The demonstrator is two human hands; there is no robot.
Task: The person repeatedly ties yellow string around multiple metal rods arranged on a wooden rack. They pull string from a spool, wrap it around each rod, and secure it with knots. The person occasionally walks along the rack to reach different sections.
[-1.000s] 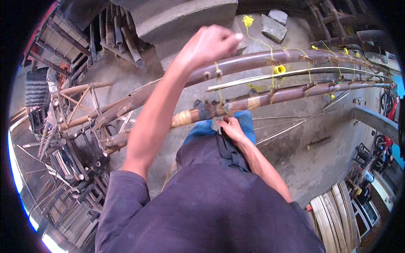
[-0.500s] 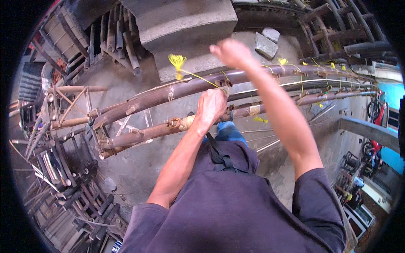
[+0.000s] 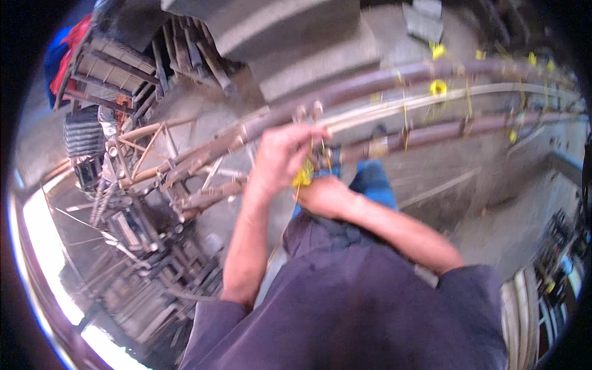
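Two long brown bamboo poles, an upper pole (image 3: 376, 83) and a lower pole (image 3: 438, 134), run across in front of me, with pale split strips (image 3: 419, 102) between them. My left hand (image 3: 280, 157) is at their left-middle part, fingers curled and tips pressed together by the crosspiece; what they pinch is hidden. Just below it my right hand (image 3: 327, 196) is closed at a bunch of yellow string (image 3: 303, 174). Strands of the string loop up around the lower pole's joint. Motion blurs both hands.
More yellow ties (image 3: 438, 88) hang along the poles toward the right. Concrete steps (image 3: 296, 37) stand beyond. A bamboo frame (image 3: 148, 145) and piled bamboo pieces (image 3: 154, 302) lie at the left. Pale blocks (image 3: 424, 21) sit at the far side.
My right hand has come down from above the upper pole to just below my left hand. The yellow bunch has moved from beyond the upper pole to between my hands. The whole view has shifted.
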